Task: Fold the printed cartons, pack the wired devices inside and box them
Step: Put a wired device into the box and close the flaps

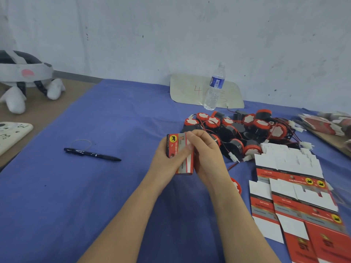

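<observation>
With fingers curled, the left hand (165, 158) grips an erected printed carton (178, 148) above the blue cloth (95, 196); its top is pinched by the right hand (206, 150). Flap-tucking is judged in hand. Next, a device must be drawn from the wired pile (250, 128).

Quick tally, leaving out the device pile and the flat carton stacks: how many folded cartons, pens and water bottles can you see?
Folded carton: 1
Pen: 1
Water bottle: 1
Total: 3

A blue-clothed table (95, 186) bears pen (91, 154), bottle (214, 88), wired devices (247, 130), flat cartons (288, 186).
</observation>
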Motion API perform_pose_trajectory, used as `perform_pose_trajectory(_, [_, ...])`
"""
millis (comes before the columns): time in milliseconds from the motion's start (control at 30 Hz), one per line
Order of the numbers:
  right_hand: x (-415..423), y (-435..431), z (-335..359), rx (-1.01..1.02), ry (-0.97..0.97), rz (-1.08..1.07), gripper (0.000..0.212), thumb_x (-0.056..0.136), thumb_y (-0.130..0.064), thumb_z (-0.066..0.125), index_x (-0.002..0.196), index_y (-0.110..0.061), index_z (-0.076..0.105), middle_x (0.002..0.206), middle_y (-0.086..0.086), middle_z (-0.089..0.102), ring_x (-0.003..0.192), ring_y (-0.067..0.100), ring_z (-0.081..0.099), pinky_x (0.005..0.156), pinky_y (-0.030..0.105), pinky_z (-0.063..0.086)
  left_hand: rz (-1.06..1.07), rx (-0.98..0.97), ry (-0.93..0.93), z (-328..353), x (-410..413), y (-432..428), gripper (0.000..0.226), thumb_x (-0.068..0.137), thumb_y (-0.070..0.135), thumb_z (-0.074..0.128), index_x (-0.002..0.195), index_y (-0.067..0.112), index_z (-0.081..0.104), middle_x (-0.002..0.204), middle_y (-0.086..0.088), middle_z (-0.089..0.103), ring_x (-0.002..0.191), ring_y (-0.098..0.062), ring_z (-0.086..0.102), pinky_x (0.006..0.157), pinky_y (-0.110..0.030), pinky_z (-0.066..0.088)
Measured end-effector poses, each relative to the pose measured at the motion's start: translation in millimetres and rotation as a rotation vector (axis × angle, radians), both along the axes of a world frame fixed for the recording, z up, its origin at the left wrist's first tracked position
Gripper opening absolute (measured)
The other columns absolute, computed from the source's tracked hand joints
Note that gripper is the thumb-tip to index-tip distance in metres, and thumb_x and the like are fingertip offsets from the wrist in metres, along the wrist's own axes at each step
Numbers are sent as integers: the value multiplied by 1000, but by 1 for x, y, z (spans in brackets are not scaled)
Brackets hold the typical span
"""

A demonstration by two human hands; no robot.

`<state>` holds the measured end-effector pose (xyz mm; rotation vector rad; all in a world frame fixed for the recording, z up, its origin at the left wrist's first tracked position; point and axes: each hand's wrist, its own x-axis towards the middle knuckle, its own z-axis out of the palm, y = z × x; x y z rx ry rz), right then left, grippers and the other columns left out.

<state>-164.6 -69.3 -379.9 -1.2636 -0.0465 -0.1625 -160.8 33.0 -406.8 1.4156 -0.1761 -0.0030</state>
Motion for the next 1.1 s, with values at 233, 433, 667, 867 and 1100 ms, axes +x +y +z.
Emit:
perform_pose_trajectory(233, [2, -9, 1, 50, 20, 56, 13, 93, -5, 54, 80, -9, 57, 83, 5, 62, 78, 16, 61, 70, 29, 55, 61, 137, -65, -8, 4, -1, 27, 78, 40, 73, 95, 41, 52, 82, 25, 65, 77, 14, 62, 56, -7, 47])
perform_pose_trajectory(433, [5, -9, -2, 107, 38, 77, 20, 92, -2, 53, 74, -9, 54, 83, 4, 63, 74, 13, 61, 65, 26, 55, 179, 291, -103, -11, 3, -1, 20, 81, 45, 68, 94, 43, 53, 94, 17, 63, 82, 3, 64, 60, -6, 49])
perform_pose_trajectory(667, [4, -7, -5, -23, 56, 43, 19, 94, -18, 56, 77, -10, 59, 82, 12, 55, 81, 21, 52, 68, 28, 49, 336, 660, -218, -7, -3, 0, 73, 87, 58, 39, 148, 21, 26, 134, -4, 53, 119, -24, 52, 97, -38, 44])
perform_pose_trajectory(867, [2, -9, -5, -78, 3, 84, 9, 95, -18, 53, 92, -14, 60, 84, 2, 62, 80, 12, 56, 73, 26, 49, 312, 676, -224, -5, -3, 5, 77, 87, 60, 29, 151, 18, 21, 130, -7, 57, 117, -26, 55, 98, -43, 46])
perform_pose_trajectory(1100, [1, -9, -7, -77, -48, 90, 11, 83, -26, 60, 85, -15, 61, 75, -5, 63, 74, 8, 56, 77, 28, 45, 282, 597, -214, -8, -2, 4, 72, 89, 57, 33, 149, 18, 28, 123, -6, 61, 112, -24, 57, 93, -40, 47])
